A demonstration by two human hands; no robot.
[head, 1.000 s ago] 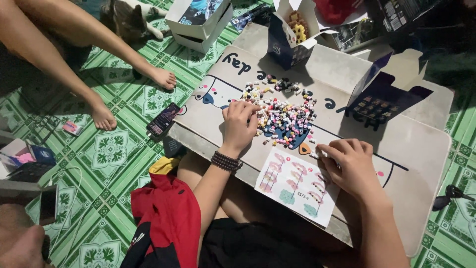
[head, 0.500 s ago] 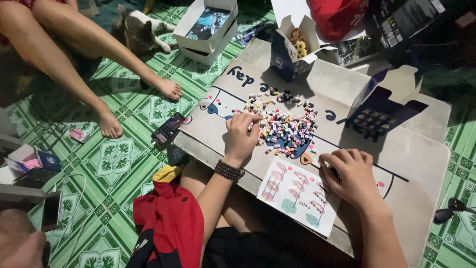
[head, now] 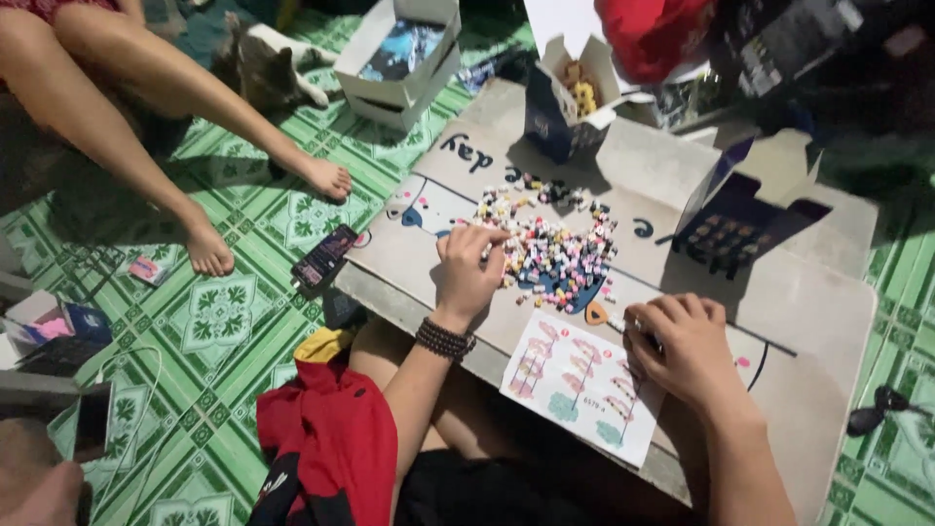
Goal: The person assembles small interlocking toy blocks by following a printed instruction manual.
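Head view: left hand (head: 467,273) touches bead pile (head: 550,248).

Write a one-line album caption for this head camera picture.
Left hand picks among small coloured bricks on a low table; right hand rests by an instruction sheet.

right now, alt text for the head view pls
A seated person's left hand picks at a pile of small coloured bricks on a low table, while the right hand rests closed beside an instruction sheet. Another person's bare feet rest nearby.
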